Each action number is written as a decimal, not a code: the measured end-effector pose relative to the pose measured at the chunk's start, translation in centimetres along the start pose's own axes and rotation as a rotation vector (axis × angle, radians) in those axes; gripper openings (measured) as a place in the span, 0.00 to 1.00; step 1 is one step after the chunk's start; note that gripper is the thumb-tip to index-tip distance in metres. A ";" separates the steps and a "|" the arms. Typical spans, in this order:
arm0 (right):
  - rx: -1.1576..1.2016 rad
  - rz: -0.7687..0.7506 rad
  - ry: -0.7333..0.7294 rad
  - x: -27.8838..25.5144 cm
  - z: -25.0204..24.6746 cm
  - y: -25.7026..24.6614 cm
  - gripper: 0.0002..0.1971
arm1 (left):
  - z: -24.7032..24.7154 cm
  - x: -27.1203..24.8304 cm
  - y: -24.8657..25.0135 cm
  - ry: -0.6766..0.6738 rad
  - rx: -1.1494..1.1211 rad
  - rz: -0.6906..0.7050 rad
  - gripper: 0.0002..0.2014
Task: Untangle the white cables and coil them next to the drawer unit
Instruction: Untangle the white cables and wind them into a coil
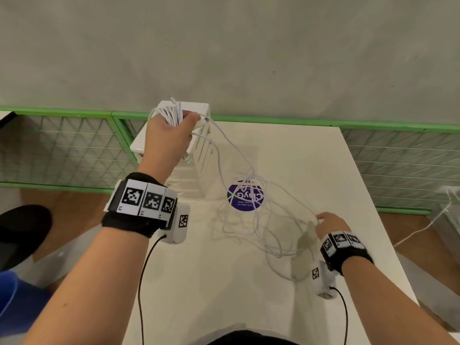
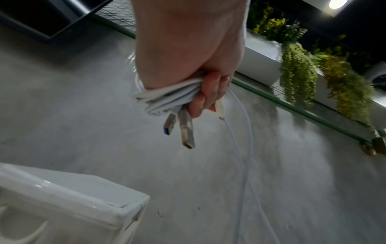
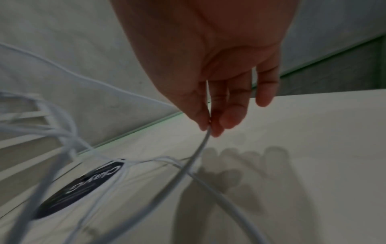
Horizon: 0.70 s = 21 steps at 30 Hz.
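**Holding a bundle above the drawer unit, one strand pinched over the table**

Gripping a coiled bundle of white cables [image 2: 167, 97] with two USB plugs [image 2: 186, 130] hanging below, the left hand [image 1: 166, 135] is hovering over the drawer unit [image 1: 199, 145]. Loose strands are trailing down to a tangle [image 1: 261, 220] lying across the purple sticker [image 1: 245, 197] beside the drawer unit. Farther out on the table [image 1: 323, 158], the right hand [image 1: 329, 224] is pinching one strand [image 3: 203, 145] in a narrow fingertip grip.

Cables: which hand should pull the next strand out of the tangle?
Right. The right hand already pinches a strand by the tangle; the left hand grips the coil.
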State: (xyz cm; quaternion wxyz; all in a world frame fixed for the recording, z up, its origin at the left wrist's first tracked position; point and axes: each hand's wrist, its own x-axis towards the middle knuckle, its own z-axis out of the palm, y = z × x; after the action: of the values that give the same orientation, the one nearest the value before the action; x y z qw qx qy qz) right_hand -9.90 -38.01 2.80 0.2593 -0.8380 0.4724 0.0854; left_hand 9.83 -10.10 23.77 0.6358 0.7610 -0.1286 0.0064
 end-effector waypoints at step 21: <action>0.374 -0.649 0.161 -3.7 0.1 -9.7 0.09 | 0.8 -2.4 -0.7 -0.118 0.134 -0.014 0.08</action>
State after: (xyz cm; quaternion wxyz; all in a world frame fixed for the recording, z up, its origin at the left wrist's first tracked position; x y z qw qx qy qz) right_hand -3.76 -31.11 7.59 0.3833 -0.8863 0.2090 -0.1549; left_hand 7.52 -10.37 22.56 0.5747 0.8018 -0.1600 -0.0344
